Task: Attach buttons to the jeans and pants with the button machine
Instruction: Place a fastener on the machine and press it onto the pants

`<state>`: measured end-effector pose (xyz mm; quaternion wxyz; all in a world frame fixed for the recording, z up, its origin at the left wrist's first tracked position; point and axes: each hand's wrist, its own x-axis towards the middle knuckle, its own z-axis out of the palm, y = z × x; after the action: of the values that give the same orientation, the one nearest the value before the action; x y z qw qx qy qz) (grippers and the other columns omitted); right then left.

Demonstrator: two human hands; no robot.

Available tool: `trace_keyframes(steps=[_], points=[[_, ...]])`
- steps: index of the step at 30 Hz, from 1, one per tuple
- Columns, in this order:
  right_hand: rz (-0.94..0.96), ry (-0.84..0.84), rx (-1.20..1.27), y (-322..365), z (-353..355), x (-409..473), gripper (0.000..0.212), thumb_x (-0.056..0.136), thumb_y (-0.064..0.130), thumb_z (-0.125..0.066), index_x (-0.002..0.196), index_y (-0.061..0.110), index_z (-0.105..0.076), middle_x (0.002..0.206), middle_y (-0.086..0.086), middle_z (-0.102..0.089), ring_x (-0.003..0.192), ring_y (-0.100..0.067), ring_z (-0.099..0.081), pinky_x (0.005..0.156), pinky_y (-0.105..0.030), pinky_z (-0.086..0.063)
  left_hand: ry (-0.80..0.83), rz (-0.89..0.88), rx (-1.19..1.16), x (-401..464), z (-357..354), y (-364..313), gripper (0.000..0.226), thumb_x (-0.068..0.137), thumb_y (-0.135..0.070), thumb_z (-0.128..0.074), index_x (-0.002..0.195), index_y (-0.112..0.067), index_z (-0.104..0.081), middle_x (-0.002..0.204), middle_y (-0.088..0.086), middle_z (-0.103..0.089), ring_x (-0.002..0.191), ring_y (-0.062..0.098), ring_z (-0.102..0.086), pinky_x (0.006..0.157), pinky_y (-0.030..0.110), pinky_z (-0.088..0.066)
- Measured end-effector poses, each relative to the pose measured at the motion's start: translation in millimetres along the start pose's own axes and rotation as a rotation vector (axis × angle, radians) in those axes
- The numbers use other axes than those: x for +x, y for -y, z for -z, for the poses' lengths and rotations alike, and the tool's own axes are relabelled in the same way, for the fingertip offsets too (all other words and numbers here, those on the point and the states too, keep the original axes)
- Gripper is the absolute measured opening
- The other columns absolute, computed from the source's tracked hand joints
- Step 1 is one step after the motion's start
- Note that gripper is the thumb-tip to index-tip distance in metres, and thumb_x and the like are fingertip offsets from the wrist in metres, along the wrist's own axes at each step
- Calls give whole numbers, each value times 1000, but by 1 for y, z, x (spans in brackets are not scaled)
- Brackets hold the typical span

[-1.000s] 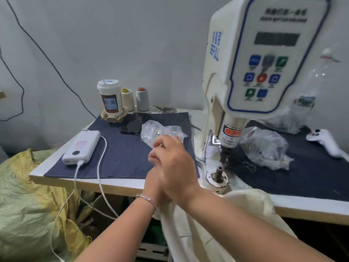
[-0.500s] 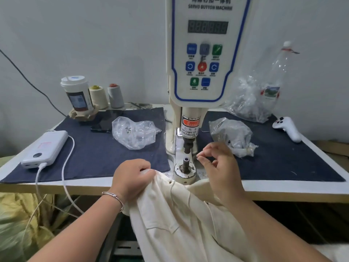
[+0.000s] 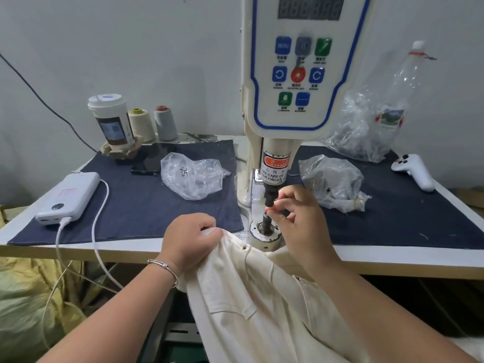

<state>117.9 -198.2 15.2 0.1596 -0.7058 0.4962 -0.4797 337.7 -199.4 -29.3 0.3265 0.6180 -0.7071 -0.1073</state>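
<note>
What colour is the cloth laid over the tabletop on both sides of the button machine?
Dark navy blue, like denim: the cloth shows best in the head view.

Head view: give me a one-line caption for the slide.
Right hand pinches a small part at the button machine punch while the left hand grips cream pants at the table edge.

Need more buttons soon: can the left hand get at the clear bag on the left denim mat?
Probably not yet: the left hand grips the cream pants. Otherwise the way to the clear bag looks free.
</note>
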Motion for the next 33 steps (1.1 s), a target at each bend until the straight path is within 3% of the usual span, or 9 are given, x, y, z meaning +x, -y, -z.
trace_keyframes(steps=[2,5,15,21,24,27,30,33], points=[[10,6,6,-1,1,1,15,81,6,-76,79,15,-64,93,16,-51,85,-21,-60,67,-15,-42,-2,-4,-2,0,0,-1,31,70,-32,-52,51,-20,-31,52,-2,-34,54,14,-31,54,35,-30],[34,15,-27,-4,1,1,6,80,7,-76,78,6,-71,95,19,-50,81,-16,-55,66,-10,-41,-5,-5,-7,0,0,-1,31,70,-33,-52,50,-20,-30,53,-2,-34,54,15,-31,53,34,-28],[16,7,-13,-3,5,-3,5,81,8,-76,84,5,-77,98,5,-58,91,-17,-58,64,-9,-41,5,-10,-20,0,1,1,32,70,-32,-52,51,-20,-30,53,-3,-34,54,14,-30,53,34,-28],[4,-85,35,6,19,-35,4,84,7,-72,80,10,-72,88,6,-63,83,-15,-60,67,-23,-47,69,36,-159,-3,8,-4,34,75,-33,-55,54,-15,-35,55,-6,-32,58,14,-32,59,34,-29],[-23,38,98,16,25,-50,11,82,3,-72,81,14,-72,82,8,-66,80,-12,-61,68,-21,-46,183,100,-465,-11,27,-16,40,78,-40,-60,62,-5,-49,65,-3,-42,65,11,-40,67,30,-32],[-25,240,166,32,32,-55,20,81,8,-75,96,21,-74,90,12,-69,88,-3,-60,74,-13,-42,388,45,-649,-25,50,-35,55,82,-51,-62,75,3,-54,80,14,-43,77,17,-45,78,34,-35],[-84,453,272,48,37,-54,24,80,12,-78,99,25,-72,91,14,-70,88,2,-62,81,-16,-46,516,-25,-755,-40,64,-60,50,94,-42,-58,74,3,-51,72,15,-41,73,22,-42,74,35,-35],[-140,598,296,54,47,-50,9,81,12,-77,86,11,-69,76,5,-64,74,-9,-59,74,-26,-48,490,-41,-826,-46,74,-78,39,97,-33,-54,68,-8,-50,69,6,-41,66,18,-41,65,27,-36]])
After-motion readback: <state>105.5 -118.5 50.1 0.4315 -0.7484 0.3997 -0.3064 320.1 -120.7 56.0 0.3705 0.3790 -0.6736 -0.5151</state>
